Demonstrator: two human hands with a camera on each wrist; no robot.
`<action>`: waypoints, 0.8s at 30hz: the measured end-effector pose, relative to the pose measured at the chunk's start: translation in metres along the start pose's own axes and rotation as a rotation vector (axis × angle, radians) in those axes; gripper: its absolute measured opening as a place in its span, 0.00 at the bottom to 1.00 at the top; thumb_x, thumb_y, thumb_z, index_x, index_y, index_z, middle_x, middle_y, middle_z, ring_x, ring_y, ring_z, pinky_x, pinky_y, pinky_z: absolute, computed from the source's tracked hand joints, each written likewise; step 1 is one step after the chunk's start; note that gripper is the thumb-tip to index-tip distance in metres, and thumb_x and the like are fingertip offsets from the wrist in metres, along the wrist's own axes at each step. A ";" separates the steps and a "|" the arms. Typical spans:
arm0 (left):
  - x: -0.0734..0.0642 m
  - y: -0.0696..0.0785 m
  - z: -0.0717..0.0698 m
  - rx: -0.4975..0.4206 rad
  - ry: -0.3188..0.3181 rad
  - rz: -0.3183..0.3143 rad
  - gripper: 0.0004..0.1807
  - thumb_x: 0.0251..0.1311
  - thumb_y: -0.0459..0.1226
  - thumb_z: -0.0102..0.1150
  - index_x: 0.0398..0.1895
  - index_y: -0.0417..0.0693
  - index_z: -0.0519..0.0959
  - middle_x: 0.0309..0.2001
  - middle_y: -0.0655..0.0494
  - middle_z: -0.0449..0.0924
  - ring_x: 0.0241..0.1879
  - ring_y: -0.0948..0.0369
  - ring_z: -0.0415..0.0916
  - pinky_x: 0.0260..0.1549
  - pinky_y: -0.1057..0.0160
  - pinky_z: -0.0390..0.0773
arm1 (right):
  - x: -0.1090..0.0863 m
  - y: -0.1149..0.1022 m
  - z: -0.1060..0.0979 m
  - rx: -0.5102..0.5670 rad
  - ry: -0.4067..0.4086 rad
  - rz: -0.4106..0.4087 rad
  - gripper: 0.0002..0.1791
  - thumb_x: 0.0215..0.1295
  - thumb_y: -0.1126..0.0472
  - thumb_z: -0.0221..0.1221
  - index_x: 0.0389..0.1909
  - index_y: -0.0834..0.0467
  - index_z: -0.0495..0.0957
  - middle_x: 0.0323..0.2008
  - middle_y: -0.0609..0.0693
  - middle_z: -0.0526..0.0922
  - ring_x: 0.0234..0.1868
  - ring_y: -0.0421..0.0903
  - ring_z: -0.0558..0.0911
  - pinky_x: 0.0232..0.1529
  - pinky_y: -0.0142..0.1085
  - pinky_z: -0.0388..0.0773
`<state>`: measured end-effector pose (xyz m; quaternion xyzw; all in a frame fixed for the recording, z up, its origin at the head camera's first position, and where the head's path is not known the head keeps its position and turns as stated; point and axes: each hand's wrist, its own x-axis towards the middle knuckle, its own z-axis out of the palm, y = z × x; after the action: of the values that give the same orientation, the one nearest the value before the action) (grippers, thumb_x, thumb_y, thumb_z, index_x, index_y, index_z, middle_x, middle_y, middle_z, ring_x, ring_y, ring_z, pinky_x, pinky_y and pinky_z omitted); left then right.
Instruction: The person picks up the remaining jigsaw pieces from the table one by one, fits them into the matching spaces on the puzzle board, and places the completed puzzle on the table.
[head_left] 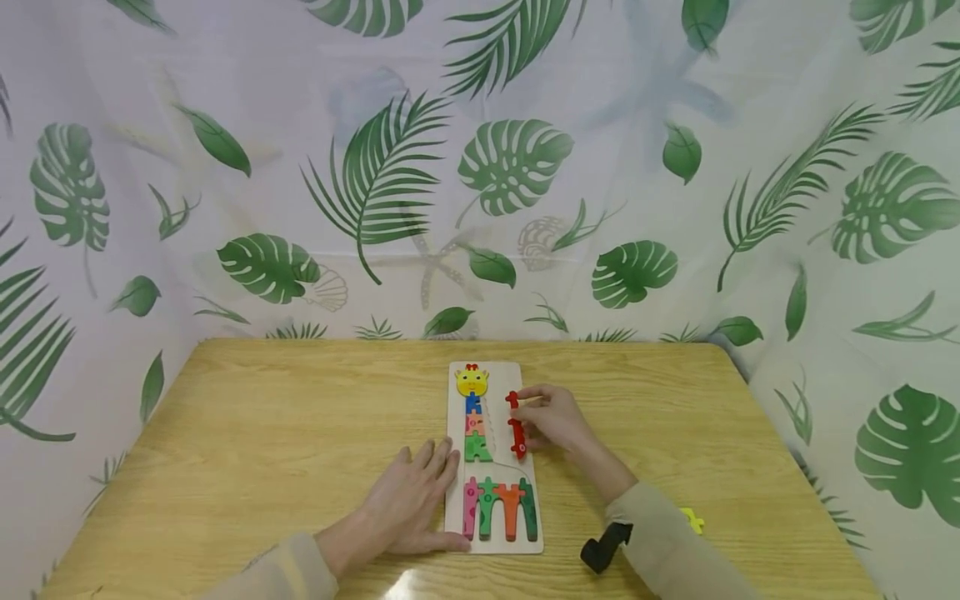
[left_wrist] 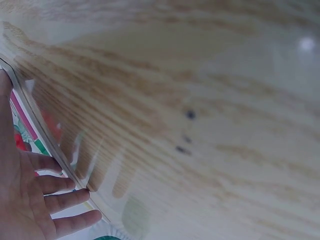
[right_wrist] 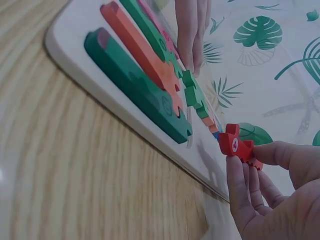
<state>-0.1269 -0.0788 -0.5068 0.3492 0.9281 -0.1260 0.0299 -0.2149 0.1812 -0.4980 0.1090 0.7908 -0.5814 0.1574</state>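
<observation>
So the right hand (head_left: 555, 419) has a red puzzle piece (head_left: 519, 439) pinched between thumb and fingers, right by the long right edge of the giraffe board (head_left: 504, 377). Left hand (head_left: 405, 502) is just resting on the board's left edge, fingers pretty straight. Four leg pieces (head_left: 511, 510) sit at the near end, and some yellow piece (head_left: 695, 522) lies on the tabletop (head_left: 315, 417) beside the right sleeve (head_left: 667, 537).

Bright head view, glare on tabletop (head_left: 300, 408), dimmer wrist views
</observation>
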 end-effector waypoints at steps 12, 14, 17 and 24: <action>0.001 0.000 0.001 -0.009 -0.021 -0.003 0.68 0.54 0.88 0.26 0.84 0.48 0.59 0.83 0.46 0.60 0.77 0.49 0.69 0.68 0.46 0.78 | 0.007 -0.001 0.011 -0.004 -0.026 0.003 0.21 0.70 0.62 0.67 0.62 0.61 0.78 0.38 0.53 0.85 0.24 0.42 0.80 0.24 0.32 0.84; 0.001 0.000 0.001 -0.011 -0.023 -0.003 0.68 0.54 0.88 0.26 0.84 0.48 0.58 0.83 0.46 0.60 0.77 0.49 0.69 0.68 0.46 0.78 | 0.006 -0.002 0.014 -0.016 -0.024 0.004 0.21 0.70 0.62 0.67 0.62 0.61 0.78 0.38 0.54 0.85 0.25 0.42 0.81 0.25 0.32 0.84; 0.001 0.000 0.000 -0.016 -0.023 -0.003 0.68 0.54 0.88 0.26 0.84 0.48 0.59 0.83 0.45 0.60 0.77 0.49 0.69 0.68 0.46 0.78 | 0.007 -0.004 0.017 -0.030 -0.017 0.000 0.21 0.69 0.62 0.67 0.61 0.60 0.79 0.37 0.53 0.84 0.26 0.43 0.80 0.24 0.32 0.84; 0.001 0.000 0.001 -0.027 -0.018 -0.003 0.68 0.54 0.87 0.26 0.84 0.47 0.59 0.83 0.45 0.60 0.77 0.48 0.69 0.68 0.46 0.77 | 0.010 -0.007 0.024 -0.035 -0.014 -0.049 0.19 0.68 0.64 0.67 0.58 0.63 0.80 0.38 0.54 0.87 0.26 0.42 0.80 0.23 0.32 0.83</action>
<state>-0.1278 -0.0780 -0.5077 0.3464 0.9298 -0.1165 0.0428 -0.2236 0.1563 -0.5020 0.0825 0.8022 -0.5719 0.1506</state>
